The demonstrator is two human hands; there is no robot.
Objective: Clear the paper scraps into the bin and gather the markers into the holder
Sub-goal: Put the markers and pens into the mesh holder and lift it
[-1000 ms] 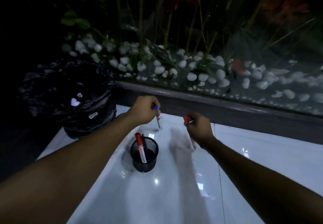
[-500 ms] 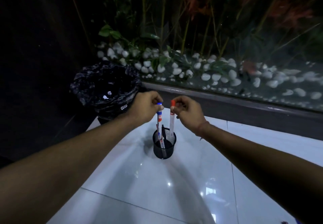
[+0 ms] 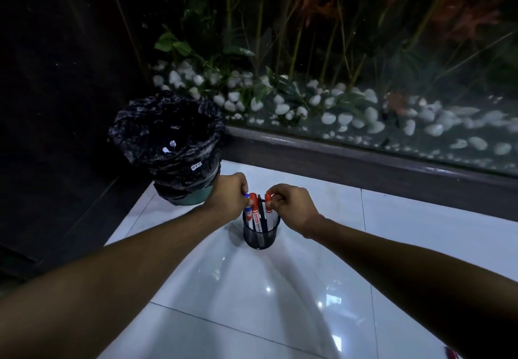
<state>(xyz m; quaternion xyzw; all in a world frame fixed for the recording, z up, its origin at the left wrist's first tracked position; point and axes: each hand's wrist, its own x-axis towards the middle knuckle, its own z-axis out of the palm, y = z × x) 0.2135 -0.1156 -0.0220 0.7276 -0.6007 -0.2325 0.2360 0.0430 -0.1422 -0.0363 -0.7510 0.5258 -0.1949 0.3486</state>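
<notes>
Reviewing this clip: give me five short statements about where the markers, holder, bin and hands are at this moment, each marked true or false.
1. The left hand pinches a blue-capped marker at the holder. True.
2. The right hand is empty. False: it grips a red-capped marker standing in the holder.
3. The holder lies tipped on its side. False: it stands upright on the white floor.
4. White paper scraps lie inside the bin. True.
5. The bin stands to the right of the holder. False: it is to the left and farther back.
</notes>
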